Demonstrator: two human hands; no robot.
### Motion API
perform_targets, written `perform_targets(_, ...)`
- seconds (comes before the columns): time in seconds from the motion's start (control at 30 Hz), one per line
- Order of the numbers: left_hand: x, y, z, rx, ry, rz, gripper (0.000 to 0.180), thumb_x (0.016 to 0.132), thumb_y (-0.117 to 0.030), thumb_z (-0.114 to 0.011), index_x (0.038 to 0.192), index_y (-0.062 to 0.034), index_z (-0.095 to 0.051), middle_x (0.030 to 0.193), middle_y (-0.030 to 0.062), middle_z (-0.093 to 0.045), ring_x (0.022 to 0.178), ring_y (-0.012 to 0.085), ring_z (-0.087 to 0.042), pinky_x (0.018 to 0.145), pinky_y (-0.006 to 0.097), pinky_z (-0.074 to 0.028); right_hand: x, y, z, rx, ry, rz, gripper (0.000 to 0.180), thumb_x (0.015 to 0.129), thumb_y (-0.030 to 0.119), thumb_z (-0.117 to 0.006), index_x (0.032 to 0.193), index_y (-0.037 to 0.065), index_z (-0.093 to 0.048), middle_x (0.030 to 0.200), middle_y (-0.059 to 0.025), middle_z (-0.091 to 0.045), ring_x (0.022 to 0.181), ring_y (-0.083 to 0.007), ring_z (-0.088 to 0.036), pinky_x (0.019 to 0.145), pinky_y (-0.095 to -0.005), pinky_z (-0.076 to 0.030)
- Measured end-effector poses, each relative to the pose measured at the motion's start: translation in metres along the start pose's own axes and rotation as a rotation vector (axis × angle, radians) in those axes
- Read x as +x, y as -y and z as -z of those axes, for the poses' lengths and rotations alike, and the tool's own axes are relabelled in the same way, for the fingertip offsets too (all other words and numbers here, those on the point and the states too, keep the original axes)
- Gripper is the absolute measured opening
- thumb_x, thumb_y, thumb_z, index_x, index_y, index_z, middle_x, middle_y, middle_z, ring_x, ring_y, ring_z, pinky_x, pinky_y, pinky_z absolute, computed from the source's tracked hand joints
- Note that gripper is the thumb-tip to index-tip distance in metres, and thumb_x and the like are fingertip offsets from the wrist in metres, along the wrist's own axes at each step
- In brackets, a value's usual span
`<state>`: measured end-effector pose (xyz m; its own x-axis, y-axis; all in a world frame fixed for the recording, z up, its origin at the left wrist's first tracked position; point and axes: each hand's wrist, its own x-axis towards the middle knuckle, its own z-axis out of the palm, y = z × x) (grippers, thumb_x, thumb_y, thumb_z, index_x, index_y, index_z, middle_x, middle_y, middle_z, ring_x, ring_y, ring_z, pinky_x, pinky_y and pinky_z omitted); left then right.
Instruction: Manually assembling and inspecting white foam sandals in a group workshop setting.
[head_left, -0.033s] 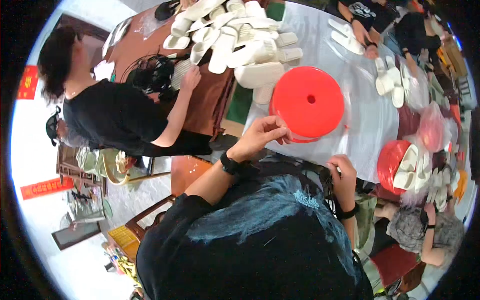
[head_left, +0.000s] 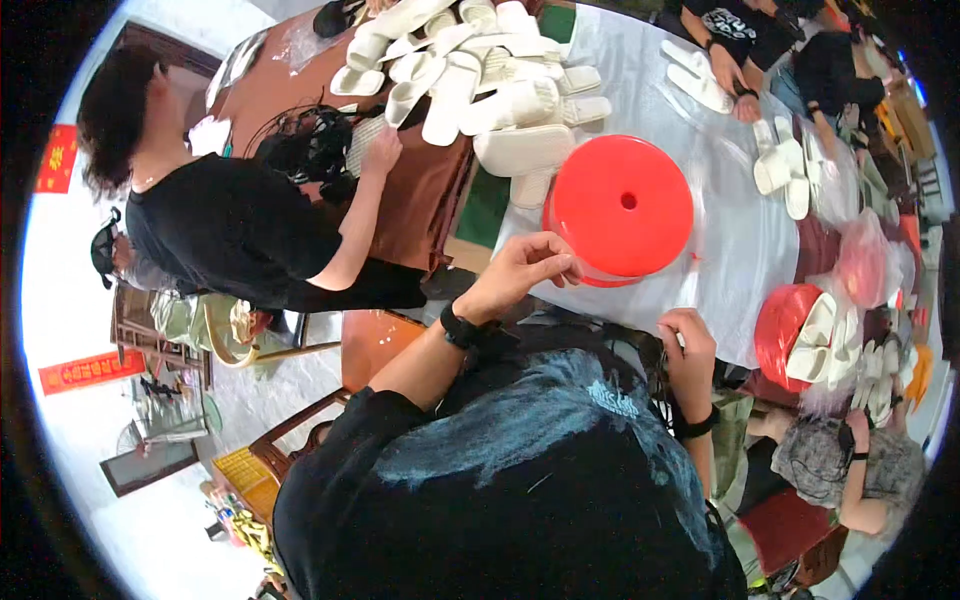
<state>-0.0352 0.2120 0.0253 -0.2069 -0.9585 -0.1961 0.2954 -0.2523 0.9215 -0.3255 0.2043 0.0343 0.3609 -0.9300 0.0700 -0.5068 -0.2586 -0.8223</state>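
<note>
My left hand (head_left: 528, 270) is raised at the near left edge of a round red stool (head_left: 625, 215) with a small hole in its top. Its fingers are curled in toward the thumb, and I cannot make out anything in them. Whether it touches the stool is unclear. My right hand (head_left: 690, 350) hangs near the table's front edge, close to my shirt, with its fingers bent inward. What it holds, if anything, is hidden. Behind the stool lies a heap of white slippers (head_left: 525, 150), the nearest ones beside its rim.
The table has a pale plastic cover (head_left: 735, 290). A red bag (head_left: 785, 335) with white slippers lies to the right. On the left a person in black (head_left: 235, 225) sits by a bundle of black cords (head_left: 305, 155). Other people sit along the far and right sides.
</note>
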Motion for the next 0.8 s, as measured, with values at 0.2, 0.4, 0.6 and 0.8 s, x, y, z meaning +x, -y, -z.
perform_targets(0.2,-0.034,0.013,0.046,0.062,-0.356,-0.034,0.018,0.096,-0.017,-0.056,0.093,-0.0006,-0.061,0.086,0.0068,-0.067,0.08,0.0131,-0.062,0.074,0.027,-0.05,0.035,0.027,-0.02,-0.072,0.047,0.149,0.005,0.085,0.003,-0.059,0.088,-0.001,-0.058,0.088,-0.0138,-0.057,0.082,-0.0302,-0.057,0.073,-0.034,-0.046)
perform_targets(0.4,-0.052,0.047,0.06,0.041,-0.599,-0.039,0.017,0.095,-0.016,-0.056,0.092,0.0,-0.061,0.084,0.0055,-0.066,0.077,0.0117,-0.062,0.073,0.025,-0.049,0.07,0.027,-0.018,-0.175,0.014,0.339,0.003,0.085,0.0,-0.059,0.087,-0.002,-0.058,0.089,-0.0142,-0.057,0.082,-0.0305,-0.058,0.074,-0.0366,-0.047)
perform_targets(0.6,-0.054,0.067,0.055,0.147,-0.671,0.106,0.017,0.094,-0.015,-0.058,0.098,0.0008,-0.062,0.086,0.0055,-0.067,0.081,0.0124,-0.064,0.07,0.025,-0.05,0.09,0.021,-0.007,-0.094,0.031,0.351,0.005,0.085,-0.001,-0.06,0.088,-0.002,-0.057,0.09,-0.014,-0.058,0.081,-0.0301,-0.059,0.073,-0.0352,-0.048)
perform_targets(0.8,0.019,0.091,0.1,0.802,-0.73,0.054,0.03,0.082,-0.014,-0.067,0.109,-0.0044,-0.061,0.084,0.0114,-0.066,0.079,0.0221,-0.064,0.071,0.03,-0.05,0.079,-0.012,0.012,-0.136,-0.021,0.288,0.005,0.084,0.0,-0.06,0.088,-0.002,-0.058,0.091,-0.0147,-0.058,0.084,-0.0303,-0.059,0.074,-0.0352,-0.047)
